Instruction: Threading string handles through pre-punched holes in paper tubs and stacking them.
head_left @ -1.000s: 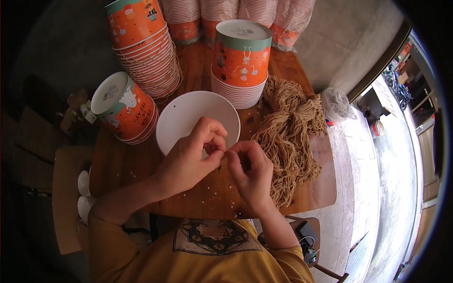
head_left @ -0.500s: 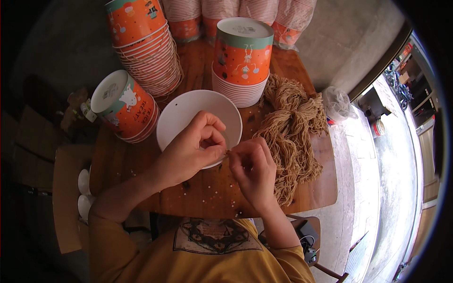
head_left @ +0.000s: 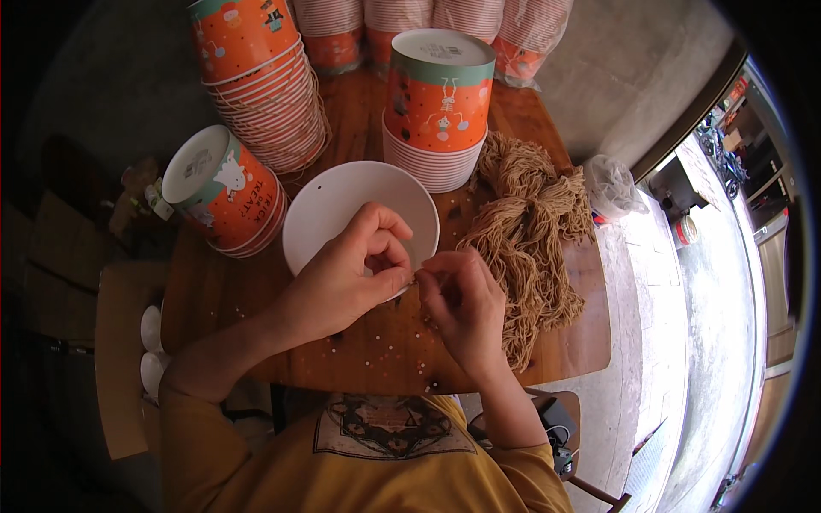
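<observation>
A white paper bowl (head_left: 338,201) lies open side up on the wooden table (head_left: 564,342). My left hand (head_left: 342,278) rests over its near rim, thumb and fingers pinched together on the edge. My right hand (head_left: 462,303) is just to the right, its fingertips meeting the left ones at the rim and pinched on what looks like a thin tan string, too fine to see clearly. A heap of tan string bundles (head_left: 530,227) lies right of my right hand.
A stack of orange paper cups (head_left: 438,107) stands upside down behind the bowl. A taller stack (head_left: 256,81) leans at the back left and another (head_left: 224,190) lies tilted at the left. Small paper dots (head_left: 385,350) speckle the table. A clear plastic bag (head_left: 611,184) sits off the right edge.
Both hands stay together at the bowl's near rim. The fingers have only shifted slightly, and the right hand has edged a little lower and to the right.
</observation>
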Available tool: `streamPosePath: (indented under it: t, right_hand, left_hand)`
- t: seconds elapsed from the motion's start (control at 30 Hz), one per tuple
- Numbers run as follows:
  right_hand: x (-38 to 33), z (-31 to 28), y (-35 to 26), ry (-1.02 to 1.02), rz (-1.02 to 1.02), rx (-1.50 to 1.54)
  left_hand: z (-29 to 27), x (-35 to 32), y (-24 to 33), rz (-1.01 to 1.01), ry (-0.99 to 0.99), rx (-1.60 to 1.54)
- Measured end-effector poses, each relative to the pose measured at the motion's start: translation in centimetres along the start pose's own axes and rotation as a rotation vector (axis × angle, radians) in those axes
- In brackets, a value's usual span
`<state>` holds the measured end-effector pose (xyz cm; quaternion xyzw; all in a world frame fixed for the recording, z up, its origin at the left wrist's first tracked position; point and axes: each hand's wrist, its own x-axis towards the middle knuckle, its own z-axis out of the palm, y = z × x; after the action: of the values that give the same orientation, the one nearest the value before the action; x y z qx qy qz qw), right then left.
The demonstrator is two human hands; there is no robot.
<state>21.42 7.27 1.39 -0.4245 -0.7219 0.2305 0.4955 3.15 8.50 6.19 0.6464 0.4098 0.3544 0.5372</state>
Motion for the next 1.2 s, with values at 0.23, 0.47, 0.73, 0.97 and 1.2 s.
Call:
streamPosePath:
  t: [0.23,0.47,0.73,0.97,1.2]
  right_hand:
    - [-0.3,-0.1,0.7,0.063,-0.14,-0.063]
    - [0.4,-0.8,0.6,0.015,-0.344,-0.214]
    - [1.3,-2.0,0.8,-0.102,-0.486,-0.35]
    - [2.6,-1.8,0.4,-0.192,-0.54,-0.431]
    - [2.5,-1.1,0.1,-0.19,-0.217,-0.096]
  left_hand:
    - [0.0,0.2,-0.1,-0.018,0.013,-0.051]
    - [0.0,0.2,0.0,-0.057,0.005,-0.092]
    - [0.1,0.2,-0.2,-0.069,0.03,-0.067]
    - [1.0,-0.3,-1.3,0.105,0.08,0.149]
    - [1.5,-0.1,-1.5,0.222,0.121,0.247]
